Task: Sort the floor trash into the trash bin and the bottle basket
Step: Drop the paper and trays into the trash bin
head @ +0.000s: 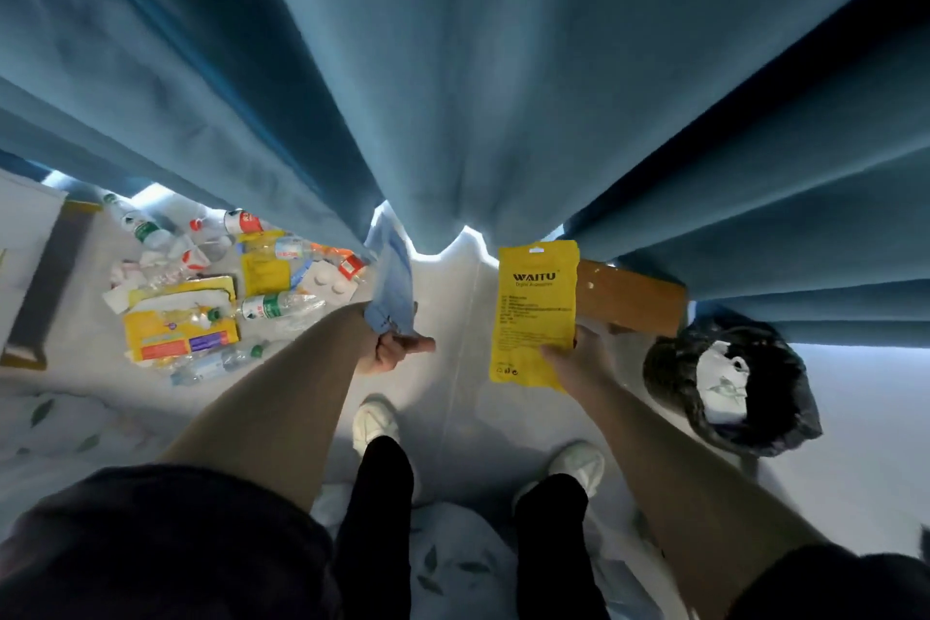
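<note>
My left hand grips a pale blue face mask that hangs up from its fingers. My right hand holds a yellow WAITU packet upright by its lower edge. A trash bin lined with a black bag stands on the floor to the right of that hand, with a white bag inside. A heap of floor trash lies to the left: several clear plastic bottles, yellow packets, crumpled tissues and a blister pack. A brown wooden basket sits behind the yellow packet, partly hidden by it.
Blue curtains hang across the whole back. A white and grey furniture piece stands at the far left. My two feet in white shoes stand on the pale floor between the heap and the bin.
</note>
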{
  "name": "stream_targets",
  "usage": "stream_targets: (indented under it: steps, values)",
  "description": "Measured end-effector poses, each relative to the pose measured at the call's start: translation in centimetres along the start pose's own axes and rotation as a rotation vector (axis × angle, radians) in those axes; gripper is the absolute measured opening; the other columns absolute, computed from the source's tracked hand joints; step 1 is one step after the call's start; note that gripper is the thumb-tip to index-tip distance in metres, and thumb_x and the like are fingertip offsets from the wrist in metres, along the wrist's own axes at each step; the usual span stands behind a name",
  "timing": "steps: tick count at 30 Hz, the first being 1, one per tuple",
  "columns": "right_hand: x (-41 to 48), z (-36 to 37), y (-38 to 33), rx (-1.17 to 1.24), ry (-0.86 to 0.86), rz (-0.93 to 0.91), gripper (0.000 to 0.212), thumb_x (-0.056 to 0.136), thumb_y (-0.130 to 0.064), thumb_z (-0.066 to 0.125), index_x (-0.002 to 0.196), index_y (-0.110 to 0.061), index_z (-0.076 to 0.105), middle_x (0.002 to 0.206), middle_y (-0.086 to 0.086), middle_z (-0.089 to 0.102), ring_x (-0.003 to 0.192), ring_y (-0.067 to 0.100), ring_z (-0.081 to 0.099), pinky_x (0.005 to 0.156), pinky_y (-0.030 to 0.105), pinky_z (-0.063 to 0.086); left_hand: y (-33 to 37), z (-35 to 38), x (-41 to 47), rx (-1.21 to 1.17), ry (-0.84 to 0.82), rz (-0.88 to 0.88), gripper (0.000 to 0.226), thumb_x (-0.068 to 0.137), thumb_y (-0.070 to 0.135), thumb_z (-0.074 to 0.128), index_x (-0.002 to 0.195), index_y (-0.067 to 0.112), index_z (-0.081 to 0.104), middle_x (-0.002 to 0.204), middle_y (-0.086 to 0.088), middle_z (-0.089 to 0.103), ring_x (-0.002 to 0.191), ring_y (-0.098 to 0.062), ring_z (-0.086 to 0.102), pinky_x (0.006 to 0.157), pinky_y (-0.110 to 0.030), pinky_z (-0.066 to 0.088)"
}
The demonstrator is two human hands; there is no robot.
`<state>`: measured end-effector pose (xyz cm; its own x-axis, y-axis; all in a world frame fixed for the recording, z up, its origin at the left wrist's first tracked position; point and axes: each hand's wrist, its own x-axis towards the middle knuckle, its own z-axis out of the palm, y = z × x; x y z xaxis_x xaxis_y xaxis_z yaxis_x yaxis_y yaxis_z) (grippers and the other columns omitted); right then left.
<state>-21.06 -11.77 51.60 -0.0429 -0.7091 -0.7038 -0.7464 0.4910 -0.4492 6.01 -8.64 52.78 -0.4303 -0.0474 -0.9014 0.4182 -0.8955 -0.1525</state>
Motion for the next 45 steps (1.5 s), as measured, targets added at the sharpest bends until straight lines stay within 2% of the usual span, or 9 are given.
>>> stream_targets:
  steps: [2,5,9,13,20,29,34,39,45]
  values:
    - [0.2,-3.5,2.8,-0.008,0.021,-0.001,0.024,0.087,-0.018,0.062,0.110,-0.011,0.061,0.101,0.008,0.063,0.079,0.016,0.052,0.062,0.026,0.041,-0.5,4.1,0.6,0.100,-0.091,0.103,0.032,0.079,0.010,0.048,0.102,-0.010,0.060,0.087,-0.041,0.062,0.053,-0.010,0.047,0.049,-0.014,0.033]
    - [0.5,-8.4,7.3,0.006,0.060,0.038,0.021,0.088,-0.019,0.061,0.107,-0.012,0.062,0.089,0.004,0.059,0.070,0.015,0.051,0.057,0.026,0.037,-0.5,9.6,2.5,0.205,0.232,0.213,0.026,0.036,0.021,0.067,0.059,0.011,0.060,0.046,-0.005,0.051,0.026,-0.003,0.038,0.029,-0.007,0.023]
    - [0.5,-13.4,13.5,0.082,0.126,0.134,0.018,0.088,-0.020,0.060,0.104,-0.012,0.058,0.087,0.005,0.057,0.074,0.021,0.051,0.060,0.029,0.038,-1.1,16.5,5.9,0.175,0.351,0.233,0.044,0.098,0.015,0.033,0.056,0.015,0.048,0.037,0.002,0.043,0.021,-0.006,0.035,0.024,-0.007,0.019]
    - [0.3,-16.6,19.2,0.213,0.167,0.198,0.013,0.089,-0.018,0.058,0.101,-0.013,0.058,0.085,0.005,0.059,0.071,0.021,0.054,0.059,0.032,0.042,-2.3,24.5,10.4,0.525,0.638,0.348,0.040,0.099,0.039,0.045,0.072,0.010,0.045,0.056,-0.004,0.039,0.021,-0.008,0.032,0.034,-0.012,0.021]
    - [-0.6,-20.4,29.3,0.447,0.252,0.315,0.005,0.090,-0.014,0.057,0.094,-0.016,0.058,0.093,0.006,0.062,0.076,0.017,0.054,0.061,0.033,0.043,-5.4,35.2,19.7,1.153,0.889,0.603,0.068,0.088,0.062,0.045,0.103,-0.003,0.062,0.103,-0.020,0.067,0.094,-0.036,0.064,0.070,-0.036,0.050]
    - [3.9,-23.7,41.9,0.693,0.311,0.537,0.007,0.090,-0.015,0.056,0.092,-0.008,0.058,0.090,0.014,0.064,0.077,0.030,0.065,0.059,0.042,0.059,-10.8,44.6,32.9,1.506,0.789,0.682,0.050,0.093,0.047,0.052,0.085,0.000,0.068,0.089,-0.016,0.067,0.090,-0.034,0.063,0.065,-0.030,0.039]
    - [8.9,-23.5,46.3,0.861,0.331,0.610,0.004,0.092,-0.013,0.053,0.090,-0.013,0.056,0.101,0.016,0.062,0.089,0.032,0.063,0.054,0.037,0.056,-11.4,46.9,40.3,1.539,0.773,0.615,0.040,0.095,0.030,0.051,0.108,-0.005,0.064,0.110,-0.023,0.065,0.099,-0.036,0.062,0.073,-0.031,0.047]
    - [14.5,-21.4,48.8,0.897,0.279,0.640,0.013,0.094,-0.012,0.051,0.082,-0.017,0.053,0.105,0.016,0.061,0.094,0.035,0.064,0.062,0.043,0.059,-10.7,46.9,46.7,1.413,0.737,0.477,0.031,0.096,0.016,0.055,0.114,-0.009,0.058,0.103,-0.026,0.064,0.062,-0.028,0.062,0.038,-0.030,0.046]
    - [19.2,-18.7,49.5,0.733,0.209,0.649,0.017,0.093,-0.026,0.051,0.104,-0.013,0.054,0.106,0.012,0.061,0.088,0.032,0.065,0.071,0.043,0.058,-10.2,45.2,50.6,1.818,0.717,0.332,0.046,0.093,0.033,0.056,0.124,-0.001,0.051,0.121,-0.022,0.057,0.101,-0.034,0.061,0.077,-0.035,0.050]
